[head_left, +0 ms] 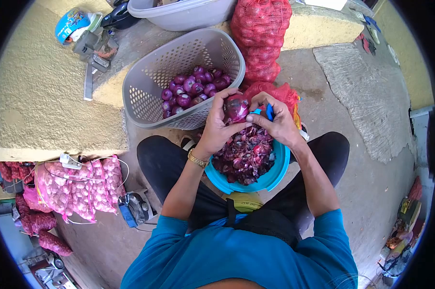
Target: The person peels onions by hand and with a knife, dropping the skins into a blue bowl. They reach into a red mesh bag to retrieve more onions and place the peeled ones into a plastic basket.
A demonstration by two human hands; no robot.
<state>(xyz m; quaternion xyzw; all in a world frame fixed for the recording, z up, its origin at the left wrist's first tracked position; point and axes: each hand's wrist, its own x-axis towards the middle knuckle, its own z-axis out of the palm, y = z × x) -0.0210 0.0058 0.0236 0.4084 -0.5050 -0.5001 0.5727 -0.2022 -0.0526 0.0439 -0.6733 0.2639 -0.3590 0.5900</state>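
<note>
My left hand (221,123), with a gold watch on its wrist, holds a red onion (236,108) by its side. My right hand (277,120) is closed round a small blue tool (269,112), whose shape is mostly hidden by the fingers, and its thumb is at the onion. Below both hands, a turquoise basin (217,181) between my legs holds a heap of onion skins (246,159). Beyond my left hand, a grey perforated basket (147,103) contains several purple onions (197,88).
A red mesh sack of onions (261,38) stands right of the basket, with a grey tub (184,17) behind. Pink mesh sacks (83,188) lie at the left near a blue and black device (136,208). A low ledge (323,28) runs along the back.
</note>
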